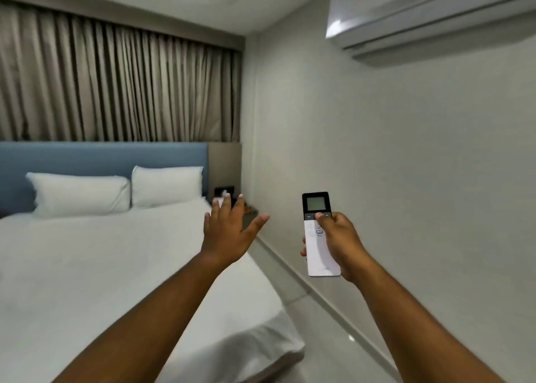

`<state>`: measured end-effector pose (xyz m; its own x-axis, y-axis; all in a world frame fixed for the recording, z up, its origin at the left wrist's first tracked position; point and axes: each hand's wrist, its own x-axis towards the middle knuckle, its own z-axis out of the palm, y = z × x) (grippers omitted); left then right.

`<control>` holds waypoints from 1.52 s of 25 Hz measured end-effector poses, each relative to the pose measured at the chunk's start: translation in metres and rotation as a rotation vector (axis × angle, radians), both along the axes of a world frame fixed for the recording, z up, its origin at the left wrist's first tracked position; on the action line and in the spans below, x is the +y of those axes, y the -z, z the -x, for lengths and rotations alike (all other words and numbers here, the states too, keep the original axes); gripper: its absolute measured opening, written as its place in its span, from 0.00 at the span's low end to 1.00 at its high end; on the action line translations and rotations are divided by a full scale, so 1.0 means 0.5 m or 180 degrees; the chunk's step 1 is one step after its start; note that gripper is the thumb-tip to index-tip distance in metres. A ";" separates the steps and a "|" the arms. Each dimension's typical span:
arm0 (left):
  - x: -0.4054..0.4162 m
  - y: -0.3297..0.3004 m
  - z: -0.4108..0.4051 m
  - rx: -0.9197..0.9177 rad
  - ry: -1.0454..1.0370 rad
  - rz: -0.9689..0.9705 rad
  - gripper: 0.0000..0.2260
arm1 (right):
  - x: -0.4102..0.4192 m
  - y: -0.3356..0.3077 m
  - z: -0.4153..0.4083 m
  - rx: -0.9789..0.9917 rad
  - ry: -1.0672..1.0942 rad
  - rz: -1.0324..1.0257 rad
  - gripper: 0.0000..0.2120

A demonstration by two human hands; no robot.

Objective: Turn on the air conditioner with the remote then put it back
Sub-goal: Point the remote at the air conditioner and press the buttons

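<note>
My right hand (338,242) grips a white remote (320,255) with a black top and a small grey screen, held upright in front of the right wall. My thumb rests on the buttons just below the screen. The white air conditioner (429,14) hangs high on that wall, at the top right, with its flap slightly open. My left hand (229,227) is raised over the bed's right edge, fingers spread, holding nothing.
A bed (101,266) with white sheets and two pillows fills the left. Behind it are a blue headboard (101,156) and brown curtains (116,84). A small bedside shelf (249,210) with a dark switch panel sits in the far corner. A tiled floor strip (327,319) runs between bed and wall.
</note>
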<state>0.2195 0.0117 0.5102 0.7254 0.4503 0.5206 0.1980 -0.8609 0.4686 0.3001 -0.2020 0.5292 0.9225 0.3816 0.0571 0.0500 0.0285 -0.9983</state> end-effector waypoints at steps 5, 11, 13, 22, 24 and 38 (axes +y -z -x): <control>-0.065 -0.208 -0.060 -0.0663 0.0150 -0.0932 0.46 | -0.113 -0.219 -0.009 -0.0784 0.0434 -0.0399 0.10; -0.148 -0.360 -0.094 -0.1069 0.0125 -0.1697 0.46 | -0.218 -0.366 0.006 -0.1326 0.0861 -0.0589 0.10; -0.183 -0.393 -0.101 -0.1164 0.0170 -0.1780 0.46 | -0.248 -0.393 0.014 -0.1433 0.0970 -0.0611 0.10; -0.317 -0.453 -0.119 -0.1446 0.0483 -0.1832 0.45 | -0.340 -0.425 0.060 -0.1550 0.1138 -0.0654 0.11; -0.331 -0.459 -0.117 -0.1482 0.0502 -0.1850 0.46 | -0.357 -0.424 0.068 -0.1567 0.1180 -0.0609 0.11; -0.362 -0.481 -0.079 -0.1762 0.0444 -0.2162 0.47 | -0.380 -0.447 0.107 -0.1741 0.1364 -0.0502 0.12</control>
